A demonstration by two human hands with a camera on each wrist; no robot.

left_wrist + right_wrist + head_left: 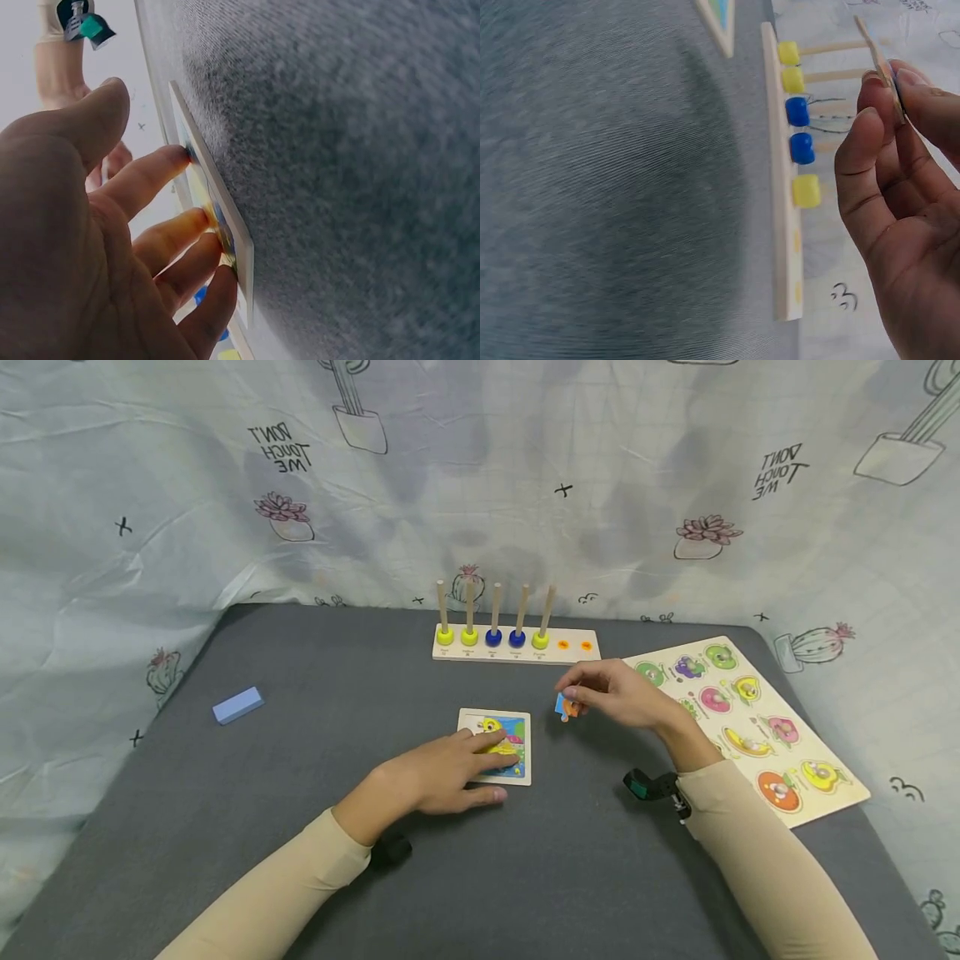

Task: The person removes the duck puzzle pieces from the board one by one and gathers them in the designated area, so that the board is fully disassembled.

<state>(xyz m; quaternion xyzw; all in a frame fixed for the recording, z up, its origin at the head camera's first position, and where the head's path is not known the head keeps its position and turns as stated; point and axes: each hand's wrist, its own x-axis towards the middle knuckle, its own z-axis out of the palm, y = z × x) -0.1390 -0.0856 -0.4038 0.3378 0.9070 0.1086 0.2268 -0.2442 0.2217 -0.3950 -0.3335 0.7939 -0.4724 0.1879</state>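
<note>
A small square jigsaw tray (527, 770) with a pale wooden frame and a bright yellow, blue and green picture lies mid-table. My left hand (442, 770) rests over it from the left, spread fingertips touching the picture and covering part of it. In the left wrist view, the fingers press on the face of the tray (215, 176). Right of the tray, raised above the table, my right hand (622, 693) pinches a thin blue and orange jigsaw piece (567, 707). The right wrist view shows that piece (883, 71) edge-on between thumb and fingers.
A wooden peg stand (510, 653) with yellow and blue rings stands at the back. On the right lies a large fruit knob-puzzle board (817, 810), partly under the right arm. A blue block (237, 705) sits at the left. Patterned cloth hangs behind the table.
</note>
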